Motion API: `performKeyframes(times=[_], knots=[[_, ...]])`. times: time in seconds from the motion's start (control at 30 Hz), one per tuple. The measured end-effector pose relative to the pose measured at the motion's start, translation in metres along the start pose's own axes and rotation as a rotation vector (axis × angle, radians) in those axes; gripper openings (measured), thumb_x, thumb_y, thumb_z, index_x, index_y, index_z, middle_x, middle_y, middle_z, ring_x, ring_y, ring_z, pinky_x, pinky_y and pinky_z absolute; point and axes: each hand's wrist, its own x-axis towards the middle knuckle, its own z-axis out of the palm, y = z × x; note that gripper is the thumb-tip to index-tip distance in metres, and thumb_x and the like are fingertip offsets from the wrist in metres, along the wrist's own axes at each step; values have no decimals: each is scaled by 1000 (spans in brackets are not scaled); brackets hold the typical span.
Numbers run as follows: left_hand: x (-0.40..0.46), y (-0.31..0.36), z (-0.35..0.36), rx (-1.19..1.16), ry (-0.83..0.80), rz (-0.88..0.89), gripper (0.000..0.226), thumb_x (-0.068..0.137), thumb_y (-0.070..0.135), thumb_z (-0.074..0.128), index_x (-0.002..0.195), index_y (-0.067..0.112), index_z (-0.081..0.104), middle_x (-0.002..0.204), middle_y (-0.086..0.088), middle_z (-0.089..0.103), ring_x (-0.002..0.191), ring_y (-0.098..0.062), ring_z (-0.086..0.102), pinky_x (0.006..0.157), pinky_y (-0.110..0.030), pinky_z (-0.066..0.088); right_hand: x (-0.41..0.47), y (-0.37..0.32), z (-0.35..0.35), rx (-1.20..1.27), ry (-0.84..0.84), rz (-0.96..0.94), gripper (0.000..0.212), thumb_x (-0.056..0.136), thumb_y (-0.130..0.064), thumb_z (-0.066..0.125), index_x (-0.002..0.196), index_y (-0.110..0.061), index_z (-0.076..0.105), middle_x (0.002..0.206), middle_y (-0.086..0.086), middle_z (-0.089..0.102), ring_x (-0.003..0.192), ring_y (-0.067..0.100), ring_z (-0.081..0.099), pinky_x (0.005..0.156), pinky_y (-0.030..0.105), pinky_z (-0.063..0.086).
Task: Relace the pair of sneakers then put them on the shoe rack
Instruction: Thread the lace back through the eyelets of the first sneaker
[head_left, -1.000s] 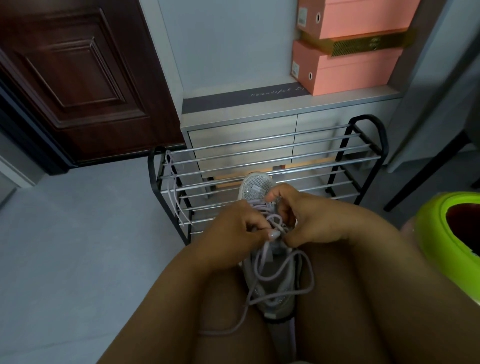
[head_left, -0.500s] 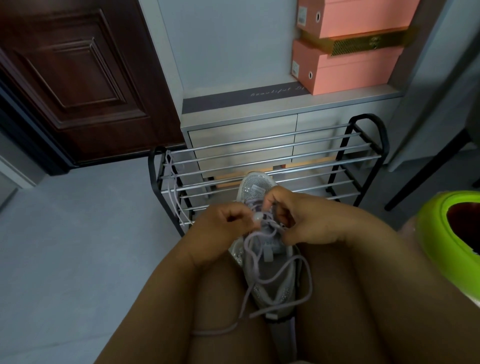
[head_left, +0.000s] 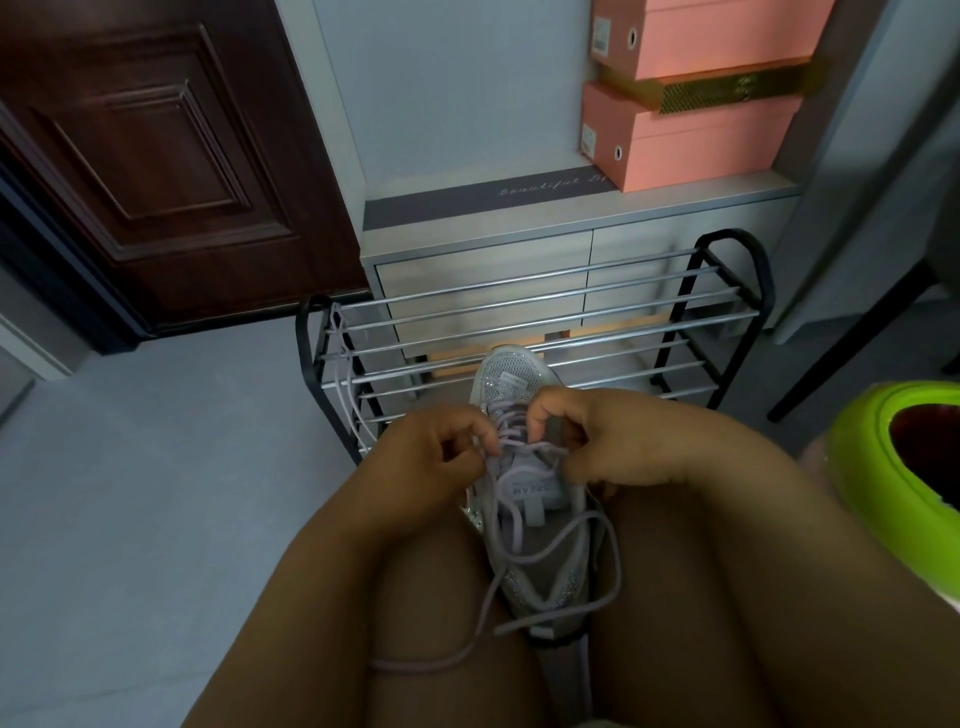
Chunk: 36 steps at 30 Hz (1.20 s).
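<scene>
A grey glittery sneaker lies between my knees, toe pointing away toward the shoe rack. A lilac lace crosses its upper eyelets, and both loose ends loop back over my legs. My left hand pinches the lace at the shoe's left side. On the right, my right hand grips the lace and the shoe's edge with curled fingers. A second lilac lace hangs over the rack's left end. The other sneaker is not in view.
The black-framed rack with metal rails stands just beyond my knees, against a grey drawer cabinet. Pink shoe boxes are stacked on the cabinet. A dark wooden door is at left, a green plastic object at right.
My hands have drawn apart to either side of the shoe, pulling the lace taut across the eyelets. The tongue label now shows between them.
</scene>
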Motion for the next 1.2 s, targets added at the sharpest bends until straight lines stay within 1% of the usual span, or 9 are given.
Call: performKeyframes(times=[0.1,0.23,0.43,0.6,0.7,0.8,0.93,1.07,1.2], knots=[[1,0,2,-5,-47,-11,24,87,14,53,85,29,71,79,-2,69,72,-25,63,71,-42,53,-2,-5,0,-104,40,-62,34,78,-18,68,104,-35,55,73,-12,48,63,0,46,54,18,35],[2,4,1,-40,-86,-46,25,77,25,51,84,31,74,83,-3,71,78,-26,65,78,-45,54,-4,-10,3,-156,75,-148,40,75,-14,70,107,-34,58,84,-19,48,72,-5,47,57,11,36],[-5,7,-10,-47,-207,-47,39,79,53,40,89,34,72,91,8,69,91,-10,62,91,-38,47,-6,-11,2,-257,15,-146,27,78,-18,68,95,-37,60,89,-17,48,85,8,49,69,22,40],[-9,27,-4,250,-243,-70,75,75,79,20,76,19,67,73,-1,64,71,-18,61,76,-44,51,-10,-12,-2,-270,-46,-131,19,77,-27,73,88,-37,60,91,-10,58,78,5,52,66,23,41],[-11,36,1,343,-230,-98,78,71,83,37,70,10,64,66,-11,59,58,-22,54,59,-41,45,-10,-13,-1,-270,-34,-143,16,76,-30,73,82,-40,62,89,-8,62,79,6,55,70,26,45],[-13,45,6,368,-172,-147,57,71,68,62,67,12,66,65,-8,62,57,-19,56,55,-35,44,-12,-15,-1,-265,-41,-147,19,78,-27,72,93,-39,69,91,-9,64,79,5,56,72,25,46],[-17,55,10,332,-155,-204,11,76,26,71,68,20,68,74,-2,71,70,-15,66,70,-35,57,-13,-16,-2,-226,-10,-152,25,80,-23,71,101,-36,69,83,-9,62,72,4,55,65,20,43],[-24,56,4,-260,-24,-320,8,84,5,66,89,7,60,76,-10,73,69,-20,71,73,-41,59,-15,-10,-7,-3,-23,-146,26,86,-11,64,99,-34,59,79,-9,61,71,6,58,67,24,47],[-25,65,-1,-672,50,-271,21,76,2,66,95,3,56,75,-9,71,65,-18,69,63,-27,58,-23,-15,-5,316,-140,-209,44,80,-10,71,115,-23,49,81,1,58,72,12,54,60,21,44]])
